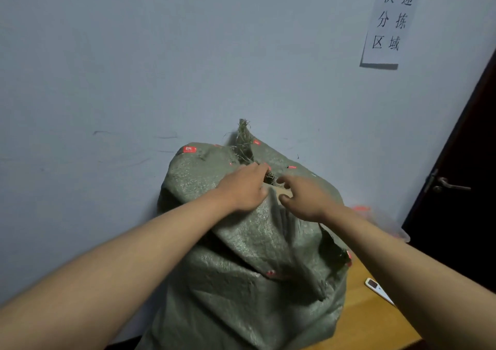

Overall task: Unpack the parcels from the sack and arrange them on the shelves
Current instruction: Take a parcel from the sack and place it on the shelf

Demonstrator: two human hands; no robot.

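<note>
Sack [241,282]: one, green; two hands, left [245,188] gripping, right [303,199] beside.

The green woven sack [241,255] fills the middle of my reach, standing against the wall [107,67] so nothing passes behind it. My left hand [245,188] and right hand [303,198] crowd its frayed mouth. Open tabletop [365,320] lies to the right (a small white device [378,290] sits there), with the dark door [461,188] beyond.
</note>
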